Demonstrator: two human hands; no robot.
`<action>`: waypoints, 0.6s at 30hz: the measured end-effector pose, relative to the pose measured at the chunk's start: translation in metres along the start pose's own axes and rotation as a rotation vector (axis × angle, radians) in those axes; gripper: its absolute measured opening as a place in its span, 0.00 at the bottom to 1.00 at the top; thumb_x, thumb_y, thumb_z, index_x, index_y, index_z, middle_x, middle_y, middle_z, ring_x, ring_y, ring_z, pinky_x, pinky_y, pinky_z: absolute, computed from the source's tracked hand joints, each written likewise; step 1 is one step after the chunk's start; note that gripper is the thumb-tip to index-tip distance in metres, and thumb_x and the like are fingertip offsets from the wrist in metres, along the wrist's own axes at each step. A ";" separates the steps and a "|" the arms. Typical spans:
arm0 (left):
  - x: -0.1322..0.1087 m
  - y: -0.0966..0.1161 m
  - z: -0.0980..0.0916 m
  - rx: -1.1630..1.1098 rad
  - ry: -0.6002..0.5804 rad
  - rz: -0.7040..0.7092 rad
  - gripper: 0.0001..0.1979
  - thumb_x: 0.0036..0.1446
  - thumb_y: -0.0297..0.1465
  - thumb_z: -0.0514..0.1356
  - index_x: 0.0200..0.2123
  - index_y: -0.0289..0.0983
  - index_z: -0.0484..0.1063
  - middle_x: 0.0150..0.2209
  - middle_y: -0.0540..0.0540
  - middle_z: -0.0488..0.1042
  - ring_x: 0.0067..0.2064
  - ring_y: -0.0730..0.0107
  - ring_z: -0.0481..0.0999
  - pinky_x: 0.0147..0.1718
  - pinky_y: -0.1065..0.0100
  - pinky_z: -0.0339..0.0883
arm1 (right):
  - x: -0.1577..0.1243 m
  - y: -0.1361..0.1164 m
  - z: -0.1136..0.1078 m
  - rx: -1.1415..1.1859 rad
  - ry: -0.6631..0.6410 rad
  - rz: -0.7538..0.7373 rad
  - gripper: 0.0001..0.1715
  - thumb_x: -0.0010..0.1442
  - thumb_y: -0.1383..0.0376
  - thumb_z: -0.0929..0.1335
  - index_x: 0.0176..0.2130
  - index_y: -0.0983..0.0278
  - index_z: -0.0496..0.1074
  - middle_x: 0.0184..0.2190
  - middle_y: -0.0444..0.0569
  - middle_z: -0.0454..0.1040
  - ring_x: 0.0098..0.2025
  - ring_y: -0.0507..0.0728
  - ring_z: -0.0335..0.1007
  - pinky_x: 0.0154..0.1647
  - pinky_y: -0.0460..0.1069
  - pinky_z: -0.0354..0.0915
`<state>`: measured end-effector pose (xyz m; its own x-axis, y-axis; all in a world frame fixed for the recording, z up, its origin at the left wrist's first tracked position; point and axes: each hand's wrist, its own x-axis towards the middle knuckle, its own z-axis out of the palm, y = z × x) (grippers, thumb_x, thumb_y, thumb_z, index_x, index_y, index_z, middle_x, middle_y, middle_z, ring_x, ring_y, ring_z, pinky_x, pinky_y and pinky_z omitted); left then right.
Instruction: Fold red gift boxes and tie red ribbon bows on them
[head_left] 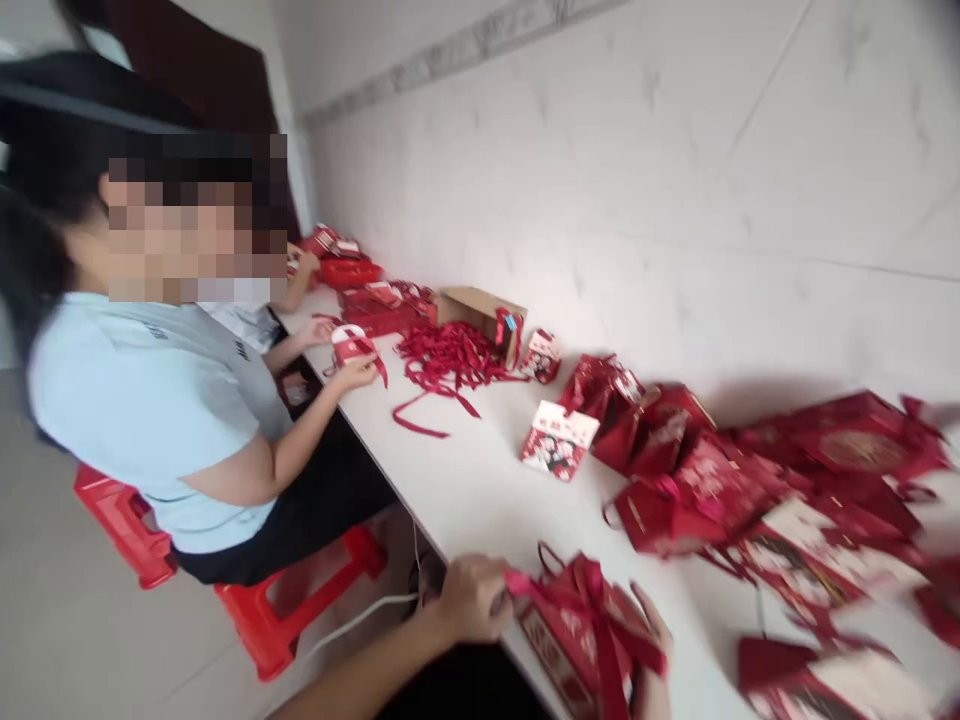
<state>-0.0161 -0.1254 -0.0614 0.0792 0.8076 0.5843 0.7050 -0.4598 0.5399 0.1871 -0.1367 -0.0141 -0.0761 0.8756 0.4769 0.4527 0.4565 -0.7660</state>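
Note:
At the white table's near edge my left hand (471,598) is closed, pinching the end of a red ribbon (559,592). That ribbon runs over a small red gift box (581,630) resting on the table edge. My right hand (654,660) is wrapped round the far side of that box, mostly hidden behind it; only a few fingers show. The picture is blurred by motion on the right.
A pile of red gift boxes and bags (750,490) covers the table (465,480) on the right. One small patterned box (557,440) stands alone. Loose red ribbons (446,362) and a cardboard box (480,308) lie farther back. A co-worker on a red stool (285,610) handles a box at the left.

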 end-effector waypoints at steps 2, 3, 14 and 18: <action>0.006 0.004 -0.007 -0.103 -0.059 -0.104 0.07 0.45 0.27 0.55 0.27 0.39 0.74 0.24 0.48 0.76 0.25 0.66 0.74 0.26 0.67 0.67 | -0.005 0.005 -0.002 -0.036 0.010 0.035 0.25 0.60 0.53 0.65 0.55 0.57 0.63 0.58 0.53 0.60 0.59 0.65 0.58 0.56 0.63 0.61; 0.011 0.005 -0.010 -0.158 -0.088 -0.156 0.08 0.47 0.27 0.54 0.28 0.39 0.73 0.26 0.47 0.77 0.27 0.66 0.76 0.28 0.67 0.68 | -0.008 0.008 -0.005 -0.047 0.017 0.023 0.26 0.60 0.51 0.63 0.55 0.57 0.62 0.60 0.54 0.57 0.61 0.66 0.56 0.57 0.64 0.59; 0.065 0.040 -0.043 -0.543 -0.350 -0.358 0.18 0.58 0.45 0.49 0.35 0.38 0.69 0.32 0.48 0.74 0.37 0.65 0.74 0.37 0.67 0.67 | -0.033 -0.044 -0.025 0.046 0.239 0.390 0.20 0.62 0.50 0.59 0.38 0.63 0.67 0.31 0.49 0.72 0.33 0.56 0.70 0.36 0.51 0.66; 0.071 0.054 -0.050 -0.593 -0.495 -0.333 0.17 0.57 0.45 0.51 0.30 0.38 0.69 0.28 0.49 0.72 0.31 0.67 0.72 0.30 0.69 0.64 | -0.023 -0.067 -0.023 -0.034 0.122 0.430 0.23 0.61 0.49 0.60 0.26 0.63 0.63 0.22 0.44 0.67 0.26 0.53 0.63 0.27 0.47 0.59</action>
<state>-0.0075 -0.1107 0.0394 0.3308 0.9403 0.0797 0.2698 -0.1751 0.9468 0.1792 -0.1906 0.0362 0.2300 0.9587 0.1671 0.4496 0.0476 -0.8920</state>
